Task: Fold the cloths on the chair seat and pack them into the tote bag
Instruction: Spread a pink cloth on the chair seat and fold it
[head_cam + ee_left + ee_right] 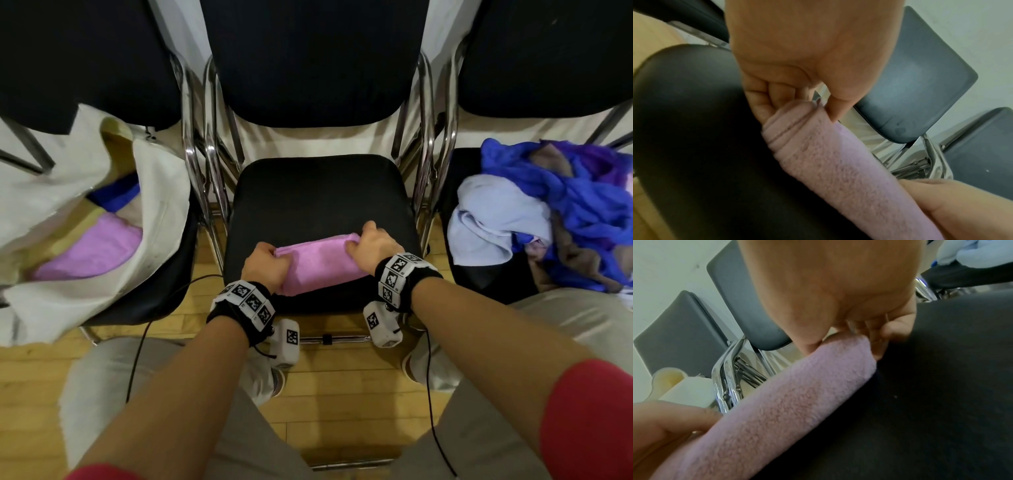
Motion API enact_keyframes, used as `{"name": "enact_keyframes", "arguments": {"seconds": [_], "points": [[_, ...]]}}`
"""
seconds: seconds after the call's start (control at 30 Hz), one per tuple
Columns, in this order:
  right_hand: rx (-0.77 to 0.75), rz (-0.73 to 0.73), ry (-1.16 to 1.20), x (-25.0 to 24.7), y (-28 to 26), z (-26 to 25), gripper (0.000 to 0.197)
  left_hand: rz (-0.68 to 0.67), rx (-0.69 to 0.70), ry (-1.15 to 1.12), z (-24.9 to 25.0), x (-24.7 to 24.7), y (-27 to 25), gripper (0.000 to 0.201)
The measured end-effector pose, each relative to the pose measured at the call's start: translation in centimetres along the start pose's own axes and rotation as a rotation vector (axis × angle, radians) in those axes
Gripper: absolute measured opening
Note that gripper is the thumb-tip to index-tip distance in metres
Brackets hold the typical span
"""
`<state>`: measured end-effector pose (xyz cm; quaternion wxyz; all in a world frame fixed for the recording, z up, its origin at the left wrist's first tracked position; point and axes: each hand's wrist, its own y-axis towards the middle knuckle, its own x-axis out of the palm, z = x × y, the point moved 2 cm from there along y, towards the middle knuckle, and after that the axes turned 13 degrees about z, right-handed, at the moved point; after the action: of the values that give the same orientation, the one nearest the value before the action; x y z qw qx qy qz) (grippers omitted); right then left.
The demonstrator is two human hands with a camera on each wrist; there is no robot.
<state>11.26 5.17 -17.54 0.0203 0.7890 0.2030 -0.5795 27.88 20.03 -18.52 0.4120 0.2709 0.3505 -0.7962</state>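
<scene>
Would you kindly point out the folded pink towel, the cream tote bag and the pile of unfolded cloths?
folded pink towel (317,265), head view, top face.
cream tote bag (161,192), head view, front wall.
pile of unfolded cloths (582,202), head view, blue cloth.

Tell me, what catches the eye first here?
A folded pink towel on the middle black chair seat, pinched at its ends by the left hand and right hand. A white tote bag sits on the left chair; a heap of blue cloths on the right.
</scene>
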Motion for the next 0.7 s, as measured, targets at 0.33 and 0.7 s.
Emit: {"name": "enact_keyframes", "arguments": {"seconds": [0.33, 0.7], "points": [[0.311, -0.268, 0.3, -1.1, 0.0, -0.1, 0.059, -0.152, -0.19, -0.199, -0.9, -0.1, -1.2, 0.02], [0.149, -0.189, 0.678, -3.9, -4.1, -1.7, 0.022, -0.383, -0.389, -0.43, -2.9, -1.5, -5.0, 0.025]]}}
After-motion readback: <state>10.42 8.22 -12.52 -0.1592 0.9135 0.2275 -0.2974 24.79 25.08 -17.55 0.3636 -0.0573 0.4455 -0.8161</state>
